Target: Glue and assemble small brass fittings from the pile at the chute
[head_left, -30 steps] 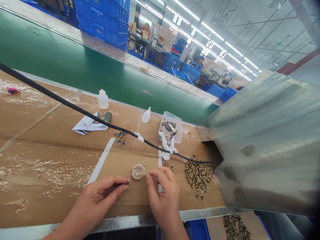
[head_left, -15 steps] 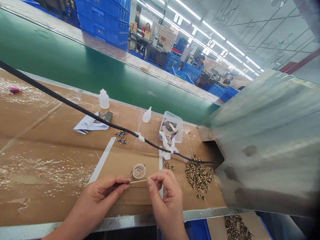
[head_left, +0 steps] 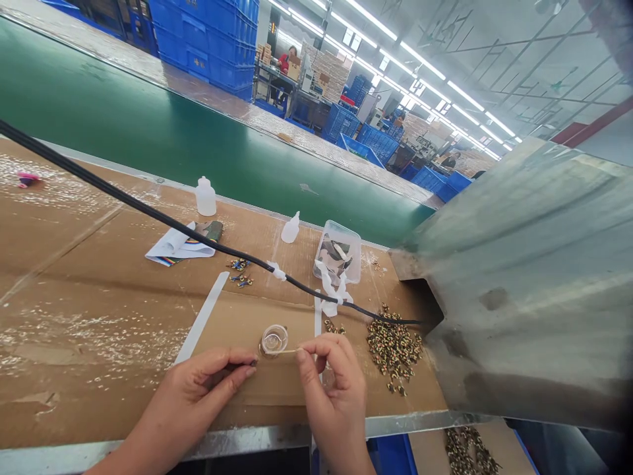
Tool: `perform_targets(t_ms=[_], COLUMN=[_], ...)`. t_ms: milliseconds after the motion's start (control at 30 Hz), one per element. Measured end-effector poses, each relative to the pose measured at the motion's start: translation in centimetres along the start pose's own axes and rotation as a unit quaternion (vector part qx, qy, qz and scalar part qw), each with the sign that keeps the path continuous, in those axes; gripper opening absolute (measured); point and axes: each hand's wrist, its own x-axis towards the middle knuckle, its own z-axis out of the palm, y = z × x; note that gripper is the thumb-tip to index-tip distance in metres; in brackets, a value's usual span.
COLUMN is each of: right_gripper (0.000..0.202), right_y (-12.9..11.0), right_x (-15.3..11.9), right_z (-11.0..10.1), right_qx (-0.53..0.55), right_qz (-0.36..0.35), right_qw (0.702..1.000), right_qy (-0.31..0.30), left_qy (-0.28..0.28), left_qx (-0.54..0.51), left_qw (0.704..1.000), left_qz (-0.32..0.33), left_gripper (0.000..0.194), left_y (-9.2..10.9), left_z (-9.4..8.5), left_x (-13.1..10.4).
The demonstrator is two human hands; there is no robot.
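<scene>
And off it comes! Half a second ago we had the thin stick [head_left: 284,351] up against the small dark piece [head_left: 254,362] in our left hand [head_left: 198,389]; now we've drawn it clear, our right hand [head_left: 336,389] shifting slightly right and farther, the stick's tip back at the clear cup's [head_left: 275,339] near side. Beyond, the pale mark [head_left: 309,189] glides rightward with the green belt [head_left: 208,138]!

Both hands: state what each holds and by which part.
The right hand pinches a thin pale stick at the end away from the clear cup. The left hand pinches a small dark piece; by which part cannot be told.
</scene>
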Motion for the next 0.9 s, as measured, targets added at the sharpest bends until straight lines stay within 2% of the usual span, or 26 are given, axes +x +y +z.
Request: perform_targets(t_ms=[67,167,367,467,600,700,800,900], right_gripper=[0.011,0.013,0.019,0.016,0.015,0.016,0.015,0.019], right_y=[0.6,1.1,1.5,2.5,5.7,7.8,8.6,8.6], right_x=[0.3,0.4,-0.4,-0.3,0.6,1.2,1.3,1.3], right_z=[0.1,0.8,1.5,0.2,-2.9,-4.7,-5.3,-5.1], right_qx=[-0.013,-0.025,-0.021,-0.04,-0.162,-0.199,-0.21,-0.209], right_qz=[-0.006,0.003,0.025,0.034,0.073,0.089,0.085,0.075], right_qw=[1.0,1.0,0.999,0.998,0.983,0.974,0.972,0.975], right_qy=[0.009,-0.009,-0.035,-0.02,0.044,0.067,0.056,0.032], left_qy=[0.006,0.009,0.035,0.026,0.021,0.02,0.021,0.026], left_qx=[-0.013,-0.025,-0.055,-0.044,-0.027,-0.015,-0.009,-0.002], left_qw=[1.0,1.0,0.992,0.992,0.993,0.993,0.995,0.995], left_qz=[-0.001,-0.013,-0.106,-0.119,-0.117,-0.112,-0.101,-0.093], left_gripper=[0.014,0.016,0.03,0.028,0.026,0.028,0.029,0.028], left_y=[-0.2,-0.9,-4.1,-4.9,-4.8,-4.6,-4.6,-4.6], left_z=[0.0,0.1,0.7,0.9,0.9,0.8,0.9,0.9], left_x=[0.0,-0.1,-1.0,-1.2,-1.2,-1.1,-1.1,-1.1])
